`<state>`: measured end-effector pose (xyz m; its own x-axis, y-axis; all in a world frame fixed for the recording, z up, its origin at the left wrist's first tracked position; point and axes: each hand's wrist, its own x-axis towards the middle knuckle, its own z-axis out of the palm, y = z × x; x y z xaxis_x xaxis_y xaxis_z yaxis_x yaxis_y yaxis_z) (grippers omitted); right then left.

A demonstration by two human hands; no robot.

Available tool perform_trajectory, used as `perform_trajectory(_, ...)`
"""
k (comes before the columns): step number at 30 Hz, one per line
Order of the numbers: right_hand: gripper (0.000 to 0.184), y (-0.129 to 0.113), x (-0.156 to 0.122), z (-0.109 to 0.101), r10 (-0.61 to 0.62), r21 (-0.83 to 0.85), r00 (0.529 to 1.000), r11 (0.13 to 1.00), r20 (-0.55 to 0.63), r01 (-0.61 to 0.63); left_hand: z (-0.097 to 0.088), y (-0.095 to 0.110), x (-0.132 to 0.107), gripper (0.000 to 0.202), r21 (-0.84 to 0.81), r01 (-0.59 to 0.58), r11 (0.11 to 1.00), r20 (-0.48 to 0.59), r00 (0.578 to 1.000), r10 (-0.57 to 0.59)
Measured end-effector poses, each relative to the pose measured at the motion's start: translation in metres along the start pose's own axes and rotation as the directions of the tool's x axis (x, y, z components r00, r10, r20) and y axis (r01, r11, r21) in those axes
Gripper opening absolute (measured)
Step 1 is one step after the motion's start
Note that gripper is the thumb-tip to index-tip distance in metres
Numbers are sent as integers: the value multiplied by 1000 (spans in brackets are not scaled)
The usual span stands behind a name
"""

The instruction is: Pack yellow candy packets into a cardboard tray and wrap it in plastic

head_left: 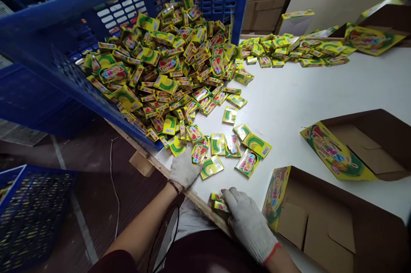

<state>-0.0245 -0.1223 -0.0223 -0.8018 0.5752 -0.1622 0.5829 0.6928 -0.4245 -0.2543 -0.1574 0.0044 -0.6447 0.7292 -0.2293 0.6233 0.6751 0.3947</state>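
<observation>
My left hand (pixel 185 169), in a white knit glove, is at the table's near edge by the mouth of the blue crate. Its fingers are curled against a small yellow box (pixel 199 153) with red and green print; the fingertips are partly hidden. Lower right, my gloved right hand (pixel 245 215) closes over a pair of small yellow boxes (pixel 220 202) near the wooden edge. Several loose boxes (pixel 248 163) lie flat between and beyond my hands. A big heap of the same boxes (pixel 167 63) spills out of the tilted blue crate (pixel 105 3) onto the white tabletop (pixel 279 97).
Two open printed display cartons, one near (pixel 321 221) and one farther (pixel 359 148), stand on the right. More small boxes (pixel 295 50) line the back edge, beside another display carton (pixel 372 39). A second blue crate (pixel 35 217) is on the floor, lower left.
</observation>
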Motion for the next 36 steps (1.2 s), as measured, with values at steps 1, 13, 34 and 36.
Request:
perform_trajectory(1, 48, 1, 0, 0, 85, 167, 996, 982, 14, -86, 2, -1, 1, 66, -81, 17, 997, 17, 1000, -16)
perform_trajectory(13, 55, -1, -5, -20, 386, 716, 922, 654, -38, -244, 42, 9, -33, 29, -199, -432, 880, -2, 898, 440)
perform_trajectory(34, 55, -12, 21, -10, 146, 507, 983, 859, -114, -69, -25, -48, 28, 10, 154, -591, 792, 359, 780, 513)
perform_trajectory(36, 58, -12, 18, -14, 252, 818, 966, 544, 54, -187, -18, -40, 28, 10, 109, -549, 828, 297, 813, 500)
